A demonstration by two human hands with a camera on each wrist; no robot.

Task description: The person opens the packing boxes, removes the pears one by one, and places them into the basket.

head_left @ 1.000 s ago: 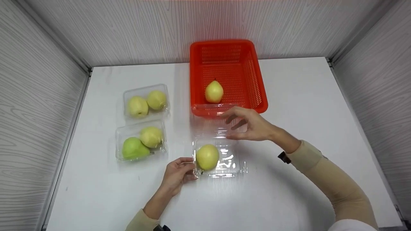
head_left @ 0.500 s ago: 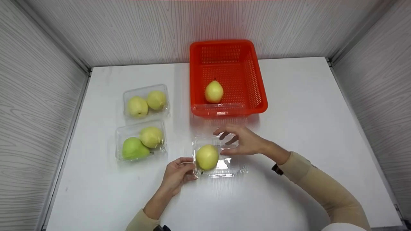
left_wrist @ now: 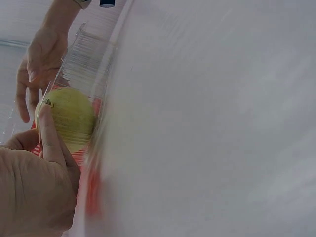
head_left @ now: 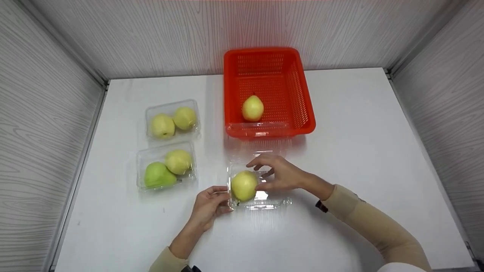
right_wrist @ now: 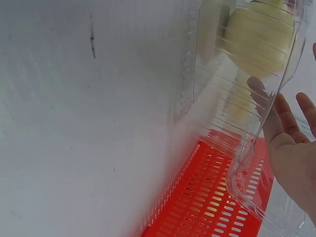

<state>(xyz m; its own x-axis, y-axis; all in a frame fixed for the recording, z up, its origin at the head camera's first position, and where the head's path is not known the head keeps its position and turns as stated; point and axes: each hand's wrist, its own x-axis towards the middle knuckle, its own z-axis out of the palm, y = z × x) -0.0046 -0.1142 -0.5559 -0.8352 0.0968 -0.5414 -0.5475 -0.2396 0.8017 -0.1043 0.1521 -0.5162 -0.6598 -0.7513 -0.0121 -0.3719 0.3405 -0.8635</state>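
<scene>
A clear plastic clamshell box (head_left: 274,198) lies unfolded at the middle of the table, its lid tilted back over the front rim of the red basket. One yellow pear (head_left: 244,186) sits in the left half of its base. My left hand (head_left: 208,207) holds the box's left wall, thumb and fingers at the edge. Over the base, my right hand (head_left: 281,174) has its fingers spread and its thumb close beside the pear. The right wrist view shows that thumb (right_wrist: 264,106) inside the clear wall, just under the pear (right_wrist: 259,39).
A red basket (head_left: 309,109) with one yellow pear (head_left: 252,108) stands at the back wall. Two closed clear boxes are on the left: the rear box (head_left: 166,106) has two yellow pears, the front box (head_left: 151,152) a green pear (head_left: 159,175) and a yellow pear (head_left: 178,161).
My right hand has come down and left from the lid near the basket to the pear in the box. The left hand has stayed at the box's left edge.
</scene>
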